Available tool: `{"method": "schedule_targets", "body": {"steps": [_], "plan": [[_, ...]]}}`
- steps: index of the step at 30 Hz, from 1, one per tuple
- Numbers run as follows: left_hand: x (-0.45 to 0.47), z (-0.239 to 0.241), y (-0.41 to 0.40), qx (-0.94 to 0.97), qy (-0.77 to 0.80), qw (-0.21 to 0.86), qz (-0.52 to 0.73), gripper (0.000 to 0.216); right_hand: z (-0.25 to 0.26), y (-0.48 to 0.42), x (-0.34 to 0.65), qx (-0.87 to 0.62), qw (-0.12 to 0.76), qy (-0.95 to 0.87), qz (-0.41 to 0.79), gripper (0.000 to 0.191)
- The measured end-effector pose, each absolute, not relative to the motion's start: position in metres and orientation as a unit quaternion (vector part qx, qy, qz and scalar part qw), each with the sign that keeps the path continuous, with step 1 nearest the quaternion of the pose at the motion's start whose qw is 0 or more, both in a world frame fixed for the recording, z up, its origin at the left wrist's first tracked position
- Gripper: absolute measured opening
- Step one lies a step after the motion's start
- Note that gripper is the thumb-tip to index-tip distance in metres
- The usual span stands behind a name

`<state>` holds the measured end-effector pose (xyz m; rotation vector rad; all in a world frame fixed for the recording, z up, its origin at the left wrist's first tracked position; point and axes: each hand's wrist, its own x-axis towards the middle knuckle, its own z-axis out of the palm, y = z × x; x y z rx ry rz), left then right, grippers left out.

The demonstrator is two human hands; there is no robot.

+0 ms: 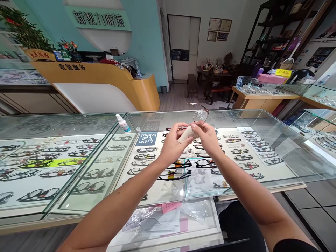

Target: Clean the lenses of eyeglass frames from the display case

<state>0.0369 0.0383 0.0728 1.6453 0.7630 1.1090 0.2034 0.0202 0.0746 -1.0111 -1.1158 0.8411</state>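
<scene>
My two hands meet above the glass display case. Between them is a pair of eyeglasses point(201, 117); one lens with whitish spots and a thin brownish temple stick up above my fingers, while the other lens is hidden. A pale cloth point(188, 134) is pinched by my left hand point(173, 141), thumb pressed along it. My right hand point(209, 138) is closed on the frame's lower part, its thumb against the cloth. On the glass to the left stands a small white spray bottle point(123, 124) with a blue label.
Rows of glasses lie inside the display case point(283, 171) under its glass top. Below my forearms, an open drawer point(195, 229) holds plastic bags and papers. A dark blue card point(147, 139) lies in the case. Beyond stand a curved counter point(147, 92) and a wooden bench point(192, 84).
</scene>
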Motion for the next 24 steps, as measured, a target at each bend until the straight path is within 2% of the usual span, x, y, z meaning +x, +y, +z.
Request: {"method": "schedule_targets", "body": {"steps": [6, 9, 16, 19, 24], "plan": [[0.036, 0.072, 0.042, 0.687, 0.286, 0.473, 0.473, 0.051, 0.079, 0.022, 0.208, -0.423, 0.658, -0.496, 0.377, 0.030], [0.035, 0.074, 0.047, 0.653, 0.279, 0.505, 0.490, 0.061, 0.080, 0.022, 0.208, -0.408, 0.672, -0.496, 0.368, 0.027], [0.033, 0.075, 0.052, 0.616, 0.282, 0.589, 0.440, 0.079, 0.075, 0.022, 0.207, -0.394, 0.633, -0.525, 0.410, 0.049], [0.035, 0.075, 0.050, 0.600, 0.277, 0.613, 0.432, 0.085, 0.073, 0.022, 0.208, -0.395, 0.623, -0.538, 0.408, 0.051], [0.035, 0.077, 0.051, 0.584, 0.311, 0.624, 0.415, 0.077, 0.072, 0.024, 0.209, -0.398, 0.640, -0.525, 0.396, 0.053]]}}
